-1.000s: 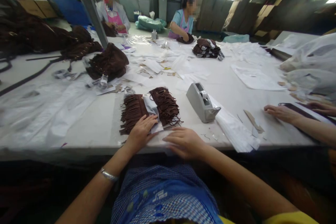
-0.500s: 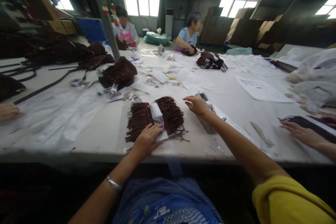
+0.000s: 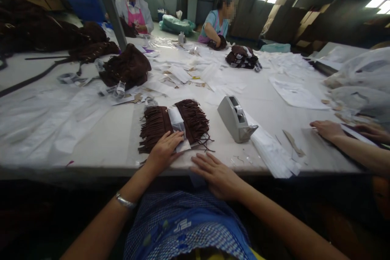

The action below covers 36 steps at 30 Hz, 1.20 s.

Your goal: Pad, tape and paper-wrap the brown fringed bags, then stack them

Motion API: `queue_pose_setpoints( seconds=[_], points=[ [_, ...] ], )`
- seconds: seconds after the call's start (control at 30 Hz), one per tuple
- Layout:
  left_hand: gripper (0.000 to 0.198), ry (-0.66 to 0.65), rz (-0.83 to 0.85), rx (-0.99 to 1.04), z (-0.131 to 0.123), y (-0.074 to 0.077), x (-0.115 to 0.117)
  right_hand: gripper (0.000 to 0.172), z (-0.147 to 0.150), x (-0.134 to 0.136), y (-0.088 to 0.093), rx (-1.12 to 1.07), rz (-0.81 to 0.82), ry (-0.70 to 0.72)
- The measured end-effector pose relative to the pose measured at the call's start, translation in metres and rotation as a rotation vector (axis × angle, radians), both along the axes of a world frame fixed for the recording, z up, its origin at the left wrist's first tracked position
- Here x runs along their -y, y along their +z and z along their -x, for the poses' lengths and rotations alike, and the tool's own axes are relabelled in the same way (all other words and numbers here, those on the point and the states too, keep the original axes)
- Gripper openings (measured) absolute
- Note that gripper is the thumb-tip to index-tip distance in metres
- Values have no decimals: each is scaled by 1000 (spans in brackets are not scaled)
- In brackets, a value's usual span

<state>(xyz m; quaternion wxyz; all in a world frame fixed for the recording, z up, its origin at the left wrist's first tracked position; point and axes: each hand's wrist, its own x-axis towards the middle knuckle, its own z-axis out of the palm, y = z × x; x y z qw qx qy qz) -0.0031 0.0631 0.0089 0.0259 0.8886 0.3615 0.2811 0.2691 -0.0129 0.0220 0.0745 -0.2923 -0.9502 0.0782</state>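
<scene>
A dark brown fringed leather piece (image 3: 156, 126) lies on the table in front of me, with a white paper band (image 3: 176, 118) across its middle. My left hand (image 3: 166, 146) rests flat on the lower end of that band, fingers stretched out. At the table's front edge, my right hand (image 3: 213, 172) lies with fingers extended and nothing held, just right of the left hand. A grey tape dispenser (image 3: 233, 120) stands to the right of the fringed piece, apart from both hands.
White strips (image 3: 272, 150) lie right of the dispenser. A brown bag (image 3: 126, 67) sits at the back left, near paper scraps. Another person's hand (image 3: 329, 130) is at the right edge. Two people work across the white table (image 3: 262, 97); clear plastic bags (image 3: 362, 69) pile up at right.
My right hand has come back from above the tape dispenser to the table's front edge, beside my left hand. The left hand stays on the white band. The camera view has tilted down slightly.
</scene>
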Motion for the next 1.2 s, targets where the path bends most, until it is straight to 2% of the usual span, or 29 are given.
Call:
queue_pose_setpoints(
  seconds=[0.17,0.27,0.37,0.53,0.9,1.2],
  points=[
    [36,2,6,13,0,1,0,52,10,-3,-31,-197,-239,-28],
    [35,16,15,11,-1,7,3,35,20,-7,-35,-388,-311,42],
    [32,30,21,-16,-3,10,5,27,28,-7,-33,-504,-305,46],
    [27,92,-29,-9,-8,8,7,23,30,2,-33,-565,-297,64],
    [38,111,-157,29,-8,3,13,19,25,25,-22,-595,-308,125],
    [41,129,-163,31,-7,0,13,21,20,38,-27,-550,-270,150]
  ],
)
